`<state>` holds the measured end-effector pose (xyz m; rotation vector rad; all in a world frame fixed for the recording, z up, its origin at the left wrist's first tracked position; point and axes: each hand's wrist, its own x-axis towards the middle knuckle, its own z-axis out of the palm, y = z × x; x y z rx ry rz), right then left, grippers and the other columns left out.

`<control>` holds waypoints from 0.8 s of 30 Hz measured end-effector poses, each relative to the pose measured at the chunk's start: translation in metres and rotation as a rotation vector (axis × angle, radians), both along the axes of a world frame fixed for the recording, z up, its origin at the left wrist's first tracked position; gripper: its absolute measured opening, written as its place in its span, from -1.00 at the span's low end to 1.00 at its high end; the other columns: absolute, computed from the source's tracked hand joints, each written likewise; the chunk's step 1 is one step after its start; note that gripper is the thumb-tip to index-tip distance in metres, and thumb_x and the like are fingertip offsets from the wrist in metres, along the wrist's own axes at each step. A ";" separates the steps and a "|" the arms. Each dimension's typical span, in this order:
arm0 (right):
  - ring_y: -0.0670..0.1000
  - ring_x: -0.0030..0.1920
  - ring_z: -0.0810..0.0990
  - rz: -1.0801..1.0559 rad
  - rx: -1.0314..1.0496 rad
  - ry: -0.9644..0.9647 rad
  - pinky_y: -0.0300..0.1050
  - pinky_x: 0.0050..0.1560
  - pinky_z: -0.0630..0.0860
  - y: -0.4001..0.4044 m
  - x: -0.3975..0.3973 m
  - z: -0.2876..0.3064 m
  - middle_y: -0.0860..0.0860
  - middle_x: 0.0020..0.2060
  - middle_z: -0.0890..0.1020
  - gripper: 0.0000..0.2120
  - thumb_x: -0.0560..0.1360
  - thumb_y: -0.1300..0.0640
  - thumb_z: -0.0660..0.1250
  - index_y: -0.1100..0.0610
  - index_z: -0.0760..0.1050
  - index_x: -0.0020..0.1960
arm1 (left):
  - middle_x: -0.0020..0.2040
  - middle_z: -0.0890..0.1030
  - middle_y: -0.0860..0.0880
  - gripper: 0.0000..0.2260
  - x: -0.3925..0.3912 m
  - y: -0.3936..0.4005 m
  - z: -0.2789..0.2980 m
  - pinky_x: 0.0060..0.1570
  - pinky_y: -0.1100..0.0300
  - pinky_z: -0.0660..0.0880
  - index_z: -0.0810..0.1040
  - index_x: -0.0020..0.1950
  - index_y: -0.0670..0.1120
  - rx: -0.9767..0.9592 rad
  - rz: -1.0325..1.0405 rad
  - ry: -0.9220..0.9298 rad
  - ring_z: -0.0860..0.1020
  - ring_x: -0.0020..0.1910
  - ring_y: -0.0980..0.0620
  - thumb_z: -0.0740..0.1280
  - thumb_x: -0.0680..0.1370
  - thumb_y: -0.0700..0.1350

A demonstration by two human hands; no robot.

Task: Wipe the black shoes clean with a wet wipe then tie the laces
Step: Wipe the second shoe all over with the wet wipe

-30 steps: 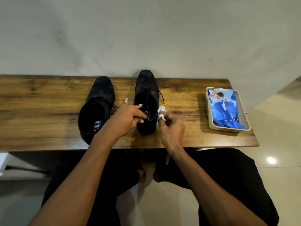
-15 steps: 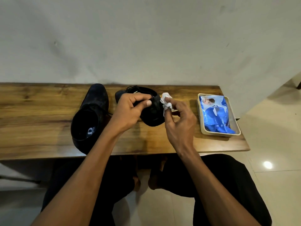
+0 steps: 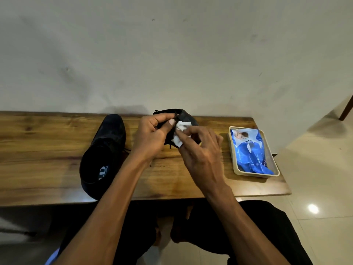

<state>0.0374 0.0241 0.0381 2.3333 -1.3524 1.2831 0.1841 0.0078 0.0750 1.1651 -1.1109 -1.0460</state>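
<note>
Black leather shoe (image 3: 186, 116), likely stiff and light, is gripped at its collar by the left hand (image 3: 152, 136); the right hand (image 3: 200, 150) pinches a limp wipe (image 3: 180, 133) against it.

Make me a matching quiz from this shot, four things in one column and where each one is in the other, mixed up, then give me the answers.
Things:
1. wet wipe
2. blue wipes pack
3. lifted black shoe
4. other black shoe

Places:
A. lying in the cream tray
B. resting on the wooden table, untouched
C. held by the left hand
D. pinched in the right hand, against the lifted shoe

Pairs: 1-D, 2-A, 3-C, 4-B
</note>
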 end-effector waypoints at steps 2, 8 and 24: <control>0.04 0.02 0.56 -0.010 0.016 -0.053 -0.06 0.02 0.25 -0.003 -0.002 0.002 0.05 0.06 0.62 -0.69 0.46 0.23 0.44 0.09 0.67 0.20 | -0.18 0.71 0.14 -0.74 -0.001 0.001 0.003 -0.20 0.37 0.56 0.64 0.00 0.00 0.020 -0.017 0.044 0.69 -0.13 0.19 0.28 0.61 -0.33; 0.08 -0.01 0.59 0.046 -0.106 0.021 0.03 -0.02 0.35 -0.007 0.019 -0.003 0.08 0.08 0.66 -0.87 0.54 0.21 0.45 0.15 0.69 0.08 | -0.14 0.71 0.00 -0.81 0.002 0.002 0.005 -0.18 0.26 0.60 0.66 0.01 -0.08 0.055 -0.051 0.145 0.68 -0.12 0.09 0.28 0.61 -0.29; -0.02 0.03 0.63 0.316 0.310 -0.483 -0.10 -0.05 0.54 -0.008 -0.004 0.016 0.01 -0.03 0.67 -0.82 0.47 0.30 0.44 0.16 0.70 0.05 | -0.13 0.72 -0.12 -0.75 0.006 0.009 0.006 -0.13 0.23 0.59 0.70 -0.03 -0.16 -0.026 -0.051 0.029 0.69 -0.12 -0.03 0.37 0.54 0.02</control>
